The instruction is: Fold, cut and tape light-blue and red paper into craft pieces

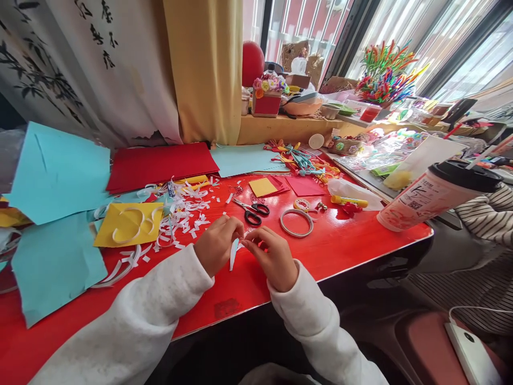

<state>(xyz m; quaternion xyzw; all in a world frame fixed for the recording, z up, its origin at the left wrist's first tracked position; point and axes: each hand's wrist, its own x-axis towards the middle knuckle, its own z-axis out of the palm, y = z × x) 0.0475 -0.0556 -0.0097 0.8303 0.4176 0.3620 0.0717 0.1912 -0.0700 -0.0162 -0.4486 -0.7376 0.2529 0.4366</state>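
Note:
My left hand (216, 245) is closed in a pinch above the red table (224, 286), holding a small folded piece of pale blue and white paper (233, 256). From the other side, my right hand (274, 255) pinches the top end of the same piece, thumb and forefinger together. The fingers partly hide the paper. Just beyond the hands lie scissors (252, 209) with black handles, blades apart. A roll of tape (296, 233) rests flat to their right. White paper scraps (182, 211) are scattered to the left of my hands.
Large blue sheets (58, 272), a yellow card (128, 224) and red sheets (164, 166) cover the left side. A glue stick (348, 201) and a tilted-looking drink cup (428, 198) stand or lie right. A person's striped sleeve (484, 214) shows at far right.

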